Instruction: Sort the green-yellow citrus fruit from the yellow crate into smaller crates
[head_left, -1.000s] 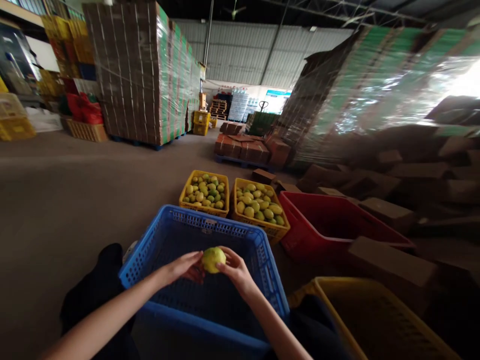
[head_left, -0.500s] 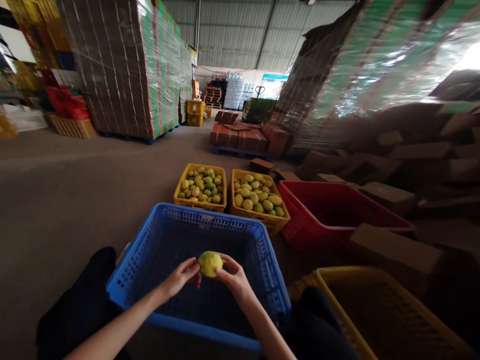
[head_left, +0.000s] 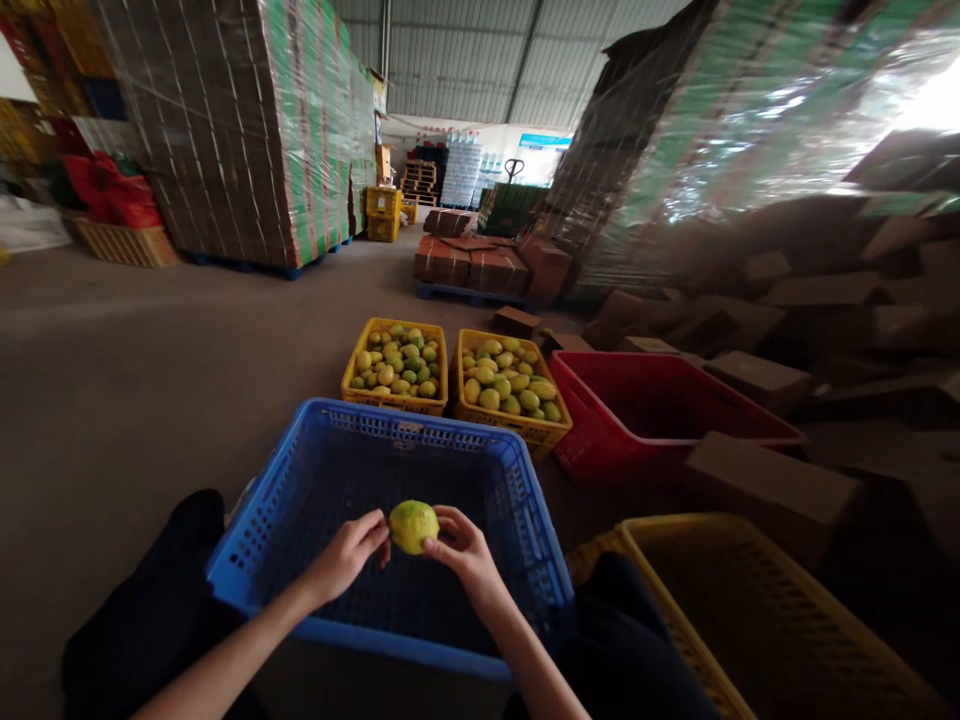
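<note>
A yellow-green lemon (head_left: 413,527) is held above the large blue plastic crate (head_left: 405,650). My right hand (head_left: 466,556) grips its right side, with the thumb in front and fingers behind. The curled fingers of my left hand (head_left: 346,556) press together at the lemon's left tip. Inside, the crate's dark base shows beneath both hands. Just beyond its far rim stand two yellow crates, one with smaller yellow and green lemons (head_left: 400,366) and the other with larger, mostly yellow ones (head_left: 510,376).
A red tub (head_left: 600,455) stands to the right, with a yellow crate (head_left: 637,540) nearer me. Cardboard boxes (head_left: 772,490) lie scattered beyond these. Plastic-wrapped stacks (head_left: 202,130) rise on both sides, and flattened cartons sit on a blue pallet (head_left: 472,295) ahead.
The lemon has turned slightly between my fingers, showing more of its broad side. My view has shifted a little, so the surroundings sit slightly further left and higher.
</note>
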